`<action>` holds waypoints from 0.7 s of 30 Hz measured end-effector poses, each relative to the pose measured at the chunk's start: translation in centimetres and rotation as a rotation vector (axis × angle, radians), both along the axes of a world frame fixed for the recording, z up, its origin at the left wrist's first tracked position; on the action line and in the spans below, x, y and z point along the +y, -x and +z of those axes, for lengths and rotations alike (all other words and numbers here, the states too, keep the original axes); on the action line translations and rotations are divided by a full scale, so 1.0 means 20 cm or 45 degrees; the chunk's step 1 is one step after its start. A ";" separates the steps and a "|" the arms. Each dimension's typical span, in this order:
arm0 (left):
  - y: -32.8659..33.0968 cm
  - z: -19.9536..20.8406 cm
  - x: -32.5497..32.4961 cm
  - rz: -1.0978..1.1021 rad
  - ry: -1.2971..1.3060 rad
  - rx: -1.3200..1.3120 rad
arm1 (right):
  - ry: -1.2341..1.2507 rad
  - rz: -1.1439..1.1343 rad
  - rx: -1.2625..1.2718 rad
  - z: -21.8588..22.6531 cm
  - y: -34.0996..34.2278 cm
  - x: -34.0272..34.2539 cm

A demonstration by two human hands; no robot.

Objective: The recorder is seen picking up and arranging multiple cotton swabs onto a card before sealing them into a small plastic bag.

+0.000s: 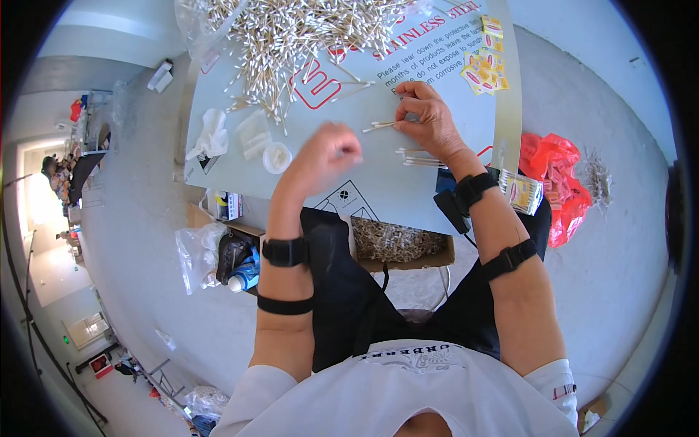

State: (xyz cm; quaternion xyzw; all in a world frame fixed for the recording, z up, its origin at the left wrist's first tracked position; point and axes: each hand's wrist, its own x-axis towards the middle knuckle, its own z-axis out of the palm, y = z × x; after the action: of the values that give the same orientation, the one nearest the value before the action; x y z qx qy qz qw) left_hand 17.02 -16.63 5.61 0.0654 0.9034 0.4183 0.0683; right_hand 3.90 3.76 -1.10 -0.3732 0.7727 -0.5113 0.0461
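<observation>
Right hand (429, 124) — thumb and forefinger pinched together on a few cotton swabs (378, 127), the other fingers curled loosely above. Tips point left, over the pale tabletop (419, 204); exact count too small to tell. Left hand (328, 156) is motion-blurred, fingers curled, just left of those tips and apart from them; cannot tell whether it grips anything.

Sorted row of swabs (421, 158) lies just below the pinch, near the right wrist, sticks roughly parallel. Big loose swab heap (313, 36) fills the upper part of the table, sticks at all angles. Round white tub (277, 157) sits beside the left hand, crumpled white glove (211, 133) farther left. Yellow-and-white packets (484, 69) at the upper right.

Handling, as a judgement: pinch mid-stick and keep the cotton ends untouched. Light pressure should do — thin sticks would probably roll or cross if squeezed hard. Better to even up the ends while the bunch is small. Keep the right wrist lifted, since it's close enough to the sorted row to knock it askew.
</observation>
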 end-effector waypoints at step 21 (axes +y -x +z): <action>0.32 -0.30 0.20 0.630 0.404 0.521 | 0.027 -0.035 -0.104 0.04 -0.01 0.01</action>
State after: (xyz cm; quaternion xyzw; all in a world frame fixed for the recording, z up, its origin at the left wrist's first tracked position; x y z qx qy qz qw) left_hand 10.54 -12.67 -0.30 -0.0842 0.9405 0.2550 -0.2081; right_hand 4.06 3.98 -0.27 -0.3419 0.7698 -0.5349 0.0665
